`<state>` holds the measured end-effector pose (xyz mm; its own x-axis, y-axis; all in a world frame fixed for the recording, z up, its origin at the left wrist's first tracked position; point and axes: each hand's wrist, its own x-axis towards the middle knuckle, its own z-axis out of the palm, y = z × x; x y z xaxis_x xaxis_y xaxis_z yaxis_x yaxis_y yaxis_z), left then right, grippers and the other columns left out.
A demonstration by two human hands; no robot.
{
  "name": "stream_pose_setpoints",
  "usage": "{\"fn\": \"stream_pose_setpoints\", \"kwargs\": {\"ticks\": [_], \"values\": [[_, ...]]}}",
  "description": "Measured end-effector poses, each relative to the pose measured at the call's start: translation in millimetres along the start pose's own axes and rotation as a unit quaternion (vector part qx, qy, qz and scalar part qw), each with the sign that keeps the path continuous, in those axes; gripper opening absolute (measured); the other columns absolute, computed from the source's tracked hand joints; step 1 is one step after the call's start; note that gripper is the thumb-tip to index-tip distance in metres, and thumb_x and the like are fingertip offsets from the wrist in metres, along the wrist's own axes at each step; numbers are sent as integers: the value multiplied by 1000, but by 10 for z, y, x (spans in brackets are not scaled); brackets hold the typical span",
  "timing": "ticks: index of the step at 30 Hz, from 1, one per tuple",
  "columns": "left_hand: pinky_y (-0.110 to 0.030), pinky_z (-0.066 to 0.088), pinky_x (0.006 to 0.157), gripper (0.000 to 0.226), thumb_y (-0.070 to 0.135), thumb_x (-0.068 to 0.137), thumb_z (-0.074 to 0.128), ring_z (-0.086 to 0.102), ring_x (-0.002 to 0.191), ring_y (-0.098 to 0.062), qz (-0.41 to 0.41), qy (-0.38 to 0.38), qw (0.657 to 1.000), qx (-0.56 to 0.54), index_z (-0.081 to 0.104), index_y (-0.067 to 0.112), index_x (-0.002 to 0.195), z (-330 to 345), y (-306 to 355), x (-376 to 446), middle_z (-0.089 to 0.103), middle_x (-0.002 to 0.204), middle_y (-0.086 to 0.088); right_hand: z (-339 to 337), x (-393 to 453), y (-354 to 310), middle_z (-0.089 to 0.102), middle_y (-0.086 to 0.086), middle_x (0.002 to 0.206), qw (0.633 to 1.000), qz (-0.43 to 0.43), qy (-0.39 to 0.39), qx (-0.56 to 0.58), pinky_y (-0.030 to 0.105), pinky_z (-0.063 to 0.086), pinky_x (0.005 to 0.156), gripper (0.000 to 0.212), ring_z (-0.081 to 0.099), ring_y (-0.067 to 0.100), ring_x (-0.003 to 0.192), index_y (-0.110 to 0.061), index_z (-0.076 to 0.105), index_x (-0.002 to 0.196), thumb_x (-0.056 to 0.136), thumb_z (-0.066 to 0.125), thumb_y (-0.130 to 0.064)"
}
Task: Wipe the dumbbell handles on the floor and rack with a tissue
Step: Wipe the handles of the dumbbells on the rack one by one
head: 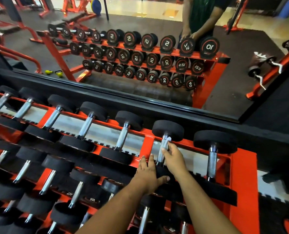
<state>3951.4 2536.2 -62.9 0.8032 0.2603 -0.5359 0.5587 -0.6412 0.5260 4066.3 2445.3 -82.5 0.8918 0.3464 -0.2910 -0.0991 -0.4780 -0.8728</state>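
- Right hand point(173, 158) up on the chrome handle point(164, 149) of the second dumbbell from the rack's right end, fingers pinching a white tissue point(167, 143) against the bar just under the far head.
- Left hand point(148, 173) flat on the near black head point(164, 173) of that dumbbell, fingers straight, thumb out to the right.
- Orange rack point(243, 174) upright close on the right, one more dumbbell point(213, 156) between.
- Gaps between neighbouring handles fairly roomy.
- Mirror point(140, 48) edge right behind the top row.
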Motion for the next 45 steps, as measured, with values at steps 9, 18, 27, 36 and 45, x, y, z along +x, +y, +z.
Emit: {"fn": "stream_pose_setpoints", "kwargs": {"ticks": [9, 18, 27, 36, 45], "values": [[-45, 3, 125, 115, 71, 88, 57, -15, 154, -33, 0, -6, 1000, 11, -19, 22, 159, -6, -4, 17, -21, 166, -16, -22, 69, 95, 70, -4, 115, 994, 52, -18, 96, 39, 54, 98, 36, 66, 15, 108, -18, 60, 130, 95, 64, -9], [-47, 3, 125, 114, 69, 89, 57, -17, 154, -32, -4, -17, 1000, 10, -21, 23, 158, -18, 5, 21, -25, 165, -13, -116, -130, 164, 76, -6, 102, 991, 50, -126, -20, 37, 55, 93, 14, 70, 11, 98, -19, 71, 107, 97, 61, -19], [-46, 5, 125, 113, 70, 89, 55, -15, 154, -32, -1, -12, 1000, 13, -22, 23, 157, -24, 16, -21, -24, 165, -15, -3, 28, -111, 67, 0, 121, 977, 93, -51, 186, 29, 46, 88, 41, 61, 14, 109, -20, 58, 135, 99, 49, -3], [-46, 5, 126, 113, 70, 89, 56, -15, 154, -33, 0, -7, 1000, 13, -20, 22, 158, -13, 5, -8, -23, 165, -15, -32, 119, -125, 68, 1, 92, 974, 129, -30, 186, 32, 49, 73, 20, 62, 17, 89, -17, 66, 104, 95, 53, -6], [-47, 7, 125, 113, 69, 88, 58, -14, 154, -32, -2, -5, 1000, 2, -18, 25, 159, -2, -8, 9, -22, 166, -12, -10, 469, -113, 70, 10, 94, 930, 193, -16, 311, 35, 51, 78, 17, 65, 24, 86, -8, 68, 108, 92, 62, -9]]}}
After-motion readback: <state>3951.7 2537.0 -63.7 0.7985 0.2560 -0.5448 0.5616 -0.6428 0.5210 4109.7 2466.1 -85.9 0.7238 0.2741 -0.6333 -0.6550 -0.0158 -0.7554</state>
